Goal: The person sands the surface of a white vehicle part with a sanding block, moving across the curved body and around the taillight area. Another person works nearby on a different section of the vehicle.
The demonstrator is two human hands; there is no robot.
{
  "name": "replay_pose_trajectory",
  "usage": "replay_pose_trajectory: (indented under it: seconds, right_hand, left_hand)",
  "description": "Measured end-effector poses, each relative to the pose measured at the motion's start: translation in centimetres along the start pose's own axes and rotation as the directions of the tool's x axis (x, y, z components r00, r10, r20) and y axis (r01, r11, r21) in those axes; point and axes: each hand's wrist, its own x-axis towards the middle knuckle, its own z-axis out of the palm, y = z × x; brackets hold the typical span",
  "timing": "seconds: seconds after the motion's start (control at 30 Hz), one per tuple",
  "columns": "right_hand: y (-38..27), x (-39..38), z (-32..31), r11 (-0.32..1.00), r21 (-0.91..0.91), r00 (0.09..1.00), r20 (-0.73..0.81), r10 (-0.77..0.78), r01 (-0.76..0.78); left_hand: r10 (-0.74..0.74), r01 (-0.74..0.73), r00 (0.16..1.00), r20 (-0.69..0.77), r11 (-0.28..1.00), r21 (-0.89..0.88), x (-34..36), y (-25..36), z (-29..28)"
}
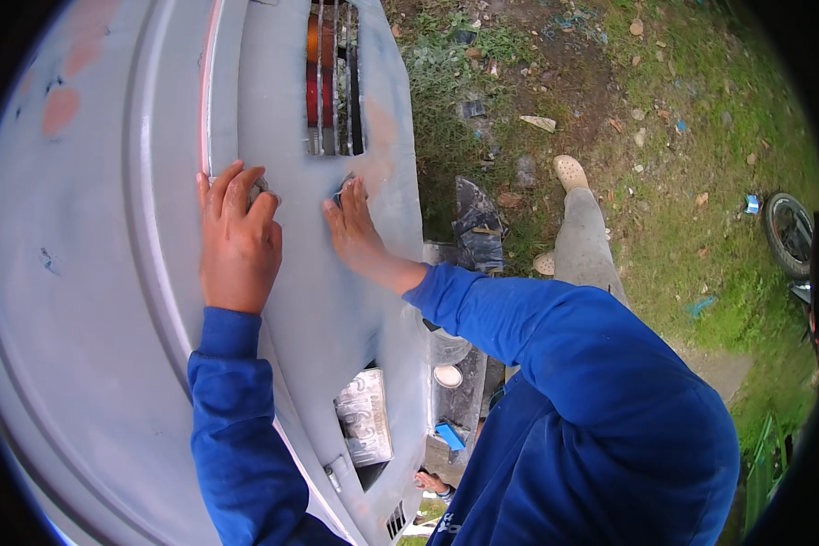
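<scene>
A car's grey rear body panel (pixel 282 118), patched with primer, lies before me. My left hand (pixel 239 241) rests at the panel's raised edge strip, fingers curled over a small grey wad (pixel 260 187) that is mostly hidden. To its right, my right hand (pixel 362 235) presses its fingers to the panel below the tail light (pixel 320 77). A dark bit of sheet (pixel 340 193) shows at its fingertips; the rest is covered, so I cannot tell its kind.
Metal bars cross the tail light opening. Nearer is a cutout with a worn plate (pixel 366 419). A blue block (pixel 449 436) and a round white-topped container (pixel 448 376) sit by the bumper. Another person's hand (pixel 430 482) shows low down. A wheel (pixel 788 235) stands on the right.
</scene>
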Motion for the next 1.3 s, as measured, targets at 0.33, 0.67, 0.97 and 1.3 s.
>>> replay_pose_trajectory:
  seconds: [0.33,0.67,0.97,1.3]
  right_hand:
    - [-3.3,-3.2,-0.5,0.957,-0.079,0.949,0.170,-0.264,0.280]
    - [-3.3,-0.2,-2.6,0.969,-0.076,0.965,0.136,-0.223,0.235]
    - [2.3,3.1,-5.0,0.982,-0.159,0.984,0.158,-0.077,0.103]
    - [0.1,1.1,-4.6,0.919,-0.200,0.921,0.269,-0.282,0.340]
  left_hand:
    - [-0.022,0.022,1.000,-0.004,1.000,-0.005,-1.5,-0.3,0.0]
    - [-0.008,0.008,1.000,0.004,1.000,0.005,-1.3,0.0,-0.6]
    - [0.011,-0.011,1.000,-0.013,1.000,0.022,0.6,0.6,-0.7]
    - [-0.001,0.001,1.000,-0.001,1.000,0.002,-0.8,-0.1,0.0]
